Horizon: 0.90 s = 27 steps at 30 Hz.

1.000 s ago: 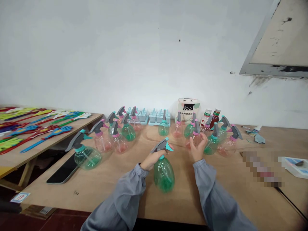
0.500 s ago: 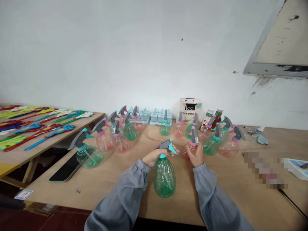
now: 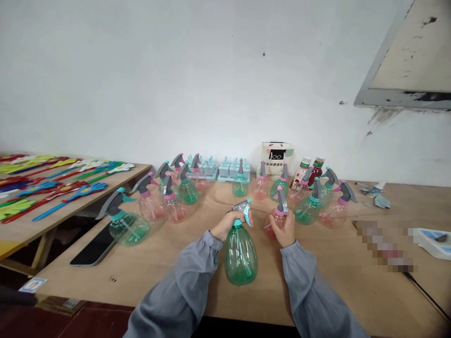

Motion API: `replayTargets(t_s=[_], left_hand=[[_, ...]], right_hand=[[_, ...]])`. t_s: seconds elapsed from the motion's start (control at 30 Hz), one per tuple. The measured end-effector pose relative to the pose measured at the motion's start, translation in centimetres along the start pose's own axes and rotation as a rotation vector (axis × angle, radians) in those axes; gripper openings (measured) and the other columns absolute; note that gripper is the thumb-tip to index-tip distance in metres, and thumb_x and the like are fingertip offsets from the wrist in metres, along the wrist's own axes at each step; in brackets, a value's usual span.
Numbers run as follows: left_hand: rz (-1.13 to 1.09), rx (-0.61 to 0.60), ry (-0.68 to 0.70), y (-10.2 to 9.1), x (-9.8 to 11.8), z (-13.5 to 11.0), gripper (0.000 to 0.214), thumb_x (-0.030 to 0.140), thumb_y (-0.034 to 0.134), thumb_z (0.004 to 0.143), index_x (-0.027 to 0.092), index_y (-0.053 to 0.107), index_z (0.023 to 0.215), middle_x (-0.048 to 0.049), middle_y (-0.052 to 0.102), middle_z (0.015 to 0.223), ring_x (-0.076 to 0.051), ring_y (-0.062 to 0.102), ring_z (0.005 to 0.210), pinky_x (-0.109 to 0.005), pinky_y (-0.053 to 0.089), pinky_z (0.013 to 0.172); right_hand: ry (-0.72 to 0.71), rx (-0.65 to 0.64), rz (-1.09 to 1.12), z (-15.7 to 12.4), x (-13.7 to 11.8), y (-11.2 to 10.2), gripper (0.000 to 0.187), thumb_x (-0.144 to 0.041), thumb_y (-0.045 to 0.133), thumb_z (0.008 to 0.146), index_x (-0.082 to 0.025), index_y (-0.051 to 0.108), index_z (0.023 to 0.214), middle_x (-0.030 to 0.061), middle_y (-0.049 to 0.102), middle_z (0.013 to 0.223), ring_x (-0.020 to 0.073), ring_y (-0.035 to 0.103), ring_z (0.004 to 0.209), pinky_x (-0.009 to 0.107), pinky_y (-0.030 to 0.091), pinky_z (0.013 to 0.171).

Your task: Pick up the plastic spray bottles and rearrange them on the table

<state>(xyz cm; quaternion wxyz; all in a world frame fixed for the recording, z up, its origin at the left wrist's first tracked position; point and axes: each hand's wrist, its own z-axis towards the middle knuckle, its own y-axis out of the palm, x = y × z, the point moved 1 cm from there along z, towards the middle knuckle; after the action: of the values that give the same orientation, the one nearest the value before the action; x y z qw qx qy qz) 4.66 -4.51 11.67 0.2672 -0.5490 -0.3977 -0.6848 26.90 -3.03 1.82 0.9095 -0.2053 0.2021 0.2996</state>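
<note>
My left hand (image 3: pixel 225 226) is closed round the neck and trigger head of a green spray bottle (image 3: pixel 241 256), which is upright near the front of the table. The bottle is clear green with a grey head and a turquoise trigger and collar. To the right, my right hand (image 3: pixel 284 229) is wrapped round a pink spray bottle (image 3: pixel 270 221) with a grey and pink head, standing on the table; part of its body is hidden by the hand. Behind the hands stand another green spray bottle (image 3: pixel 240 186) and a pink one (image 3: pixel 260 190).
Several more spray bottles (image 3: pixel 128 230) stand left and right. A phone (image 3: pixel 92 248) lies at left. Pale blue moulds (image 3: pixel 233 172), a paper bag (image 3: pixel 276 162) and two labelled bottles (image 3: pixel 317 170) line the wall. Colourful hand-shaped clappers (image 3: pixel 82 190) cover the left table.
The fingers of my left hand have closed further on the trigger of the green spray bottle, which now sits nearer the grip. My right hand keeps its hold on the pink one.
</note>
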Motion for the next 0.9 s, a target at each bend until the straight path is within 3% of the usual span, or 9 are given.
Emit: replayTargets(t_s=[0.23, 0.37, 0.43, 0.57, 0.8, 0.9], left_hand=[[0.04, 0.0, 0.044, 0.26, 0.68, 0.25, 0.018, 0.025, 0.057, 0.053, 0.02, 0.065, 0.069, -0.0066, 0.071, 0.072, -0.027, 0.07, 0.09, -0.04, 0.051, 0.09], [0.035, 0.089, 0.074, -0.31, 0.51, 0.62, 0.012, 0.023, 0.057, 0.051, 0.02, 0.062, 0.062, -0.004, 0.066, 0.064, -0.021, 0.066, 0.072, -0.035, 0.05, 0.08], [0.047, 0.071, 0.047, -0.45, 0.38, 0.63, 0.013, 0.023, 0.057, 0.051, 0.019, 0.063, 0.061, -0.004, 0.065, 0.063, -0.019, 0.064, 0.068, -0.034, 0.049, 0.078], [0.081, -0.022, 0.041, -0.29, 0.26, 0.45, 0.013, 0.026, 0.059, 0.055, 0.021, 0.065, 0.066, -0.0054, 0.069, 0.07, -0.024, 0.068, 0.082, -0.036, 0.049, 0.086], [0.027, 0.004, -0.022, -0.11, 0.54, 0.63, 0.013, 0.029, 0.058, 0.051, 0.02, 0.059, 0.06, -0.008, 0.069, 0.069, -0.027, 0.069, 0.084, -0.037, 0.05, 0.077], [0.071, 0.0, 0.024, -0.03, 0.86, 0.55, 0.011, 0.026, 0.059, 0.053, 0.021, 0.061, 0.062, -0.0073, 0.07, 0.071, -0.027, 0.069, 0.089, -0.037, 0.05, 0.082]], right_hand=[[0.0, -0.002, 0.007, 0.02, -0.18, -0.02, 0.045, -0.048, 0.064, 0.084, -0.018, 0.053, 0.116, 0.0108, 0.062, 0.102, 0.0282, 0.058, 0.095, 0.045, 0.048, 0.083], [0.012, -0.004, 0.008, 0.02, -0.15, -0.04, 0.046, -0.05, 0.063, 0.085, -0.018, 0.053, 0.116, 0.011, 0.062, 0.102, 0.0284, 0.058, 0.095, 0.046, 0.048, 0.083], [0.015, -0.006, 0.005, 0.0, -0.12, -0.02, 0.046, -0.051, 0.063, 0.085, -0.019, 0.052, 0.116, 0.0106, 0.062, 0.101, 0.0282, 0.058, 0.094, 0.045, 0.048, 0.083], [0.006, -0.007, 0.011, -0.04, -0.08, 0.04, 0.045, -0.05, 0.062, 0.085, -0.019, 0.052, 0.116, 0.0104, 0.061, 0.102, 0.0281, 0.058, 0.094, 0.045, 0.048, 0.083], [0.026, -0.009, 0.019, -0.16, 0.05, 0.09, 0.047, -0.05, 0.063, 0.084, -0.019, 0.052, 0.117, 0.0104, 0.06, 0.103, 0.028, 0.058, 0.096, 0.045, 0.048, 0.084], [0.013, -0.001, 0.013, -0.18, 0.09, 0.1, 0.046, -0.05, 0.063, 0.085, -0.019, 0.052, 0.117, 0.0099, 0.061, 0.102, 0.0275, 0.058, 0.095, 0.045, 0.048, 0.083]])
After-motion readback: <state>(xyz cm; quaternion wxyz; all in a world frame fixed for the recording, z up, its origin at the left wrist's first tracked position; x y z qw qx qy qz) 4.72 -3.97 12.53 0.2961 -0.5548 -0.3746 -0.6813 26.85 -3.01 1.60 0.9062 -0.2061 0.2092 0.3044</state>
